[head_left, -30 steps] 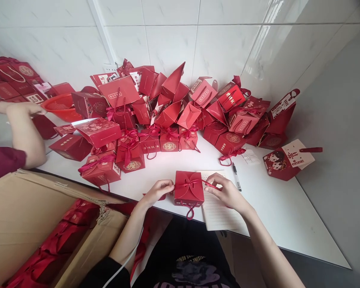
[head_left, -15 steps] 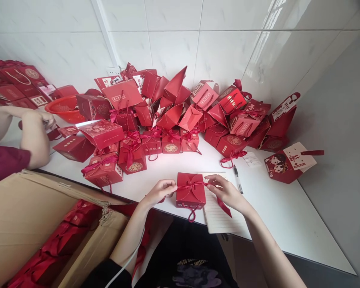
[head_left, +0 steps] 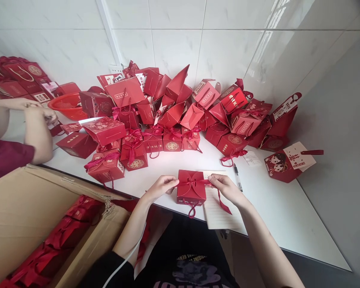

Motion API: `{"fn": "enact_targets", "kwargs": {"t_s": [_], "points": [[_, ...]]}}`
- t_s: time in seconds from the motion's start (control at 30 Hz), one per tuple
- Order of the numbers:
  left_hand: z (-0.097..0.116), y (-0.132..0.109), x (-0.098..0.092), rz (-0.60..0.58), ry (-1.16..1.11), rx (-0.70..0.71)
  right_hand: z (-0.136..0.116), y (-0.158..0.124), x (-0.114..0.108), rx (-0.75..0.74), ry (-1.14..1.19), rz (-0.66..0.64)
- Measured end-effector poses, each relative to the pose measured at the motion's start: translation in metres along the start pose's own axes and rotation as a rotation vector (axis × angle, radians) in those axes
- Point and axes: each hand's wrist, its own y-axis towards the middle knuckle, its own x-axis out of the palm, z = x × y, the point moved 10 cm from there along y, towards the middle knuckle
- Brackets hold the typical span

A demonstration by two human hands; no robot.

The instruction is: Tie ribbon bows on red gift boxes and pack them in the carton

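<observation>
A small red gift box (head_left: 191,191) with petal-shaped top flaps stands at the table's front edge, partly on a lined notebook (head_left: 220,210). A red ribbon (head_left: 198,183) runs across its top. My left hand (head_left: 159,187) pinches the ribbon's left end beside the box. My right hand (head_left: 226,188) pinches the right end, and a loose tail (head_left: 223,204) hangs down over the notebook. A cord handle dangles from the front of the box.
Many red gift boxes (head_left: 168,116) are heaped against the tiled wall. A pen (head_left: 237,177) lies by the notebook. An open cardboard carton (head_left: 42,224) of red boxes sits lower left. Another person's arms (head_left: 33,128) work at the left near a red basin (head_left: 66,106).
Both hands stay at the box and have pulled the ribbon ends outward across its top. The ribbon's right tail now hangs below my right hand. The other person's hands have drawn together.
</observation>
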Motion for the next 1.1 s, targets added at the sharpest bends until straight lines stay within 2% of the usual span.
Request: {"fn": "enact_targets", "kwargs": {"t_s": [0.27, 0.57, 0.87, 1.1], "points": [[-0.015, 0.007, -0.003, 0.017, -0.048, 0.049, 0.028, 0.003, 0.008, 0.028, 0.205, 0.022], [-0.024, 0.008, -0.003, 0.002, -0.048, 0.055, 0.043, -0.004, 0.008, 0.047, 0.251, 0.045], [-0.027, 0.008, -0.004, -0.01, -0.044, 0.055, 0.047, 0.0, 0.01, 0.052, 0.226, 0.039], [-0.027, 0.005, -0.003, 0.039, -0.051, 0.039, 0.043, 0.0, 0.016, 0.037, 0.199, 0.034]]}}
